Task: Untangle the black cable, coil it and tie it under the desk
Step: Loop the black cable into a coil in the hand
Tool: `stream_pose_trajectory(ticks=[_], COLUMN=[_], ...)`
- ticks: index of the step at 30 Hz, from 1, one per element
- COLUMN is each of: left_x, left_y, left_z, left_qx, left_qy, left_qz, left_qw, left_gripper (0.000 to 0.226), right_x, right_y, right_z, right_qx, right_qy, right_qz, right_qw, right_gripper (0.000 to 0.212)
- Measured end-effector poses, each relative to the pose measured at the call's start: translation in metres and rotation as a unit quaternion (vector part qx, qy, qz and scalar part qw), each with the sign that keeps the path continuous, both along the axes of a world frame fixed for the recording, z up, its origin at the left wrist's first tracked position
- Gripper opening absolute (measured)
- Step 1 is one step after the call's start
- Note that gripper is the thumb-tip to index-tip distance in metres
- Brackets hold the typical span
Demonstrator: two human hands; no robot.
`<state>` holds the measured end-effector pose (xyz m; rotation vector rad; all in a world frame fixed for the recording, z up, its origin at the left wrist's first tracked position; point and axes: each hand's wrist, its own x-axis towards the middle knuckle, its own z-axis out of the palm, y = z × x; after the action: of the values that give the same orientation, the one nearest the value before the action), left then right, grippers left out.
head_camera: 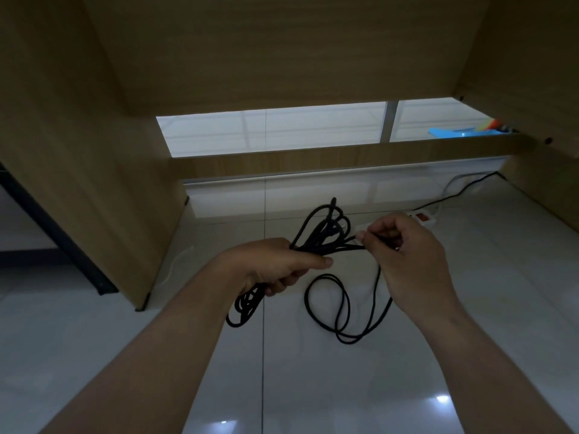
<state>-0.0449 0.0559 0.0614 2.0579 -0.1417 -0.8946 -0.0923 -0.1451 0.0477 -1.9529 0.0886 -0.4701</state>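
The black cable (pixel 326 230) is gathered into a bundle of several loops. My left hand (pixel 282 264) grips the bundle at its middle, with loops sticking out above and hanging below the fist. My right hand (pixel 410 255) pinches a strand of the cable between thumb and fingertips just right of the bundle. From there the loose length drops to the tiled floor and lies in two loose loops (pixel 338 308) between my forearms. Both hands are held above the floor under the wooden desk (pixel 282 57).
The desk's side panels (pixel 94 167) stand left and right, with a wooden crossbar (pixel 344 158) at the back. A white power strip (pixel 423 216) with a black lead lies on the floor behind my right hand. Blue and orange items (pixel 460 131) lie beyond the crossbar.
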Motion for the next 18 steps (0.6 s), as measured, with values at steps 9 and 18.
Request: stream_pose_trajectory(ticks=[9, 18], left_x=[-0.0036, 0.0026], left_y=[0.0062, 0.0026], left_z=[0.0021, 0.0007], left_qx=[-0.149, -0.449], left_qy=[0.14, 0.114], left_qz=[-0.079, 0.058], left_qw=[0.976, 0.884], left_gripper=[0.046, 0.032], right_x=[0.006, 0.0007], right_y=[-0.0075, 0.0023], right_z=[0.0028, -0.0005], right_qx=[0.203, 0.196], right_qy=[0.073, 0.181], right_qz=[0.05, 0.12], right_qw=[0.975, 0.956], right_gripper=[0.033, 0.026])
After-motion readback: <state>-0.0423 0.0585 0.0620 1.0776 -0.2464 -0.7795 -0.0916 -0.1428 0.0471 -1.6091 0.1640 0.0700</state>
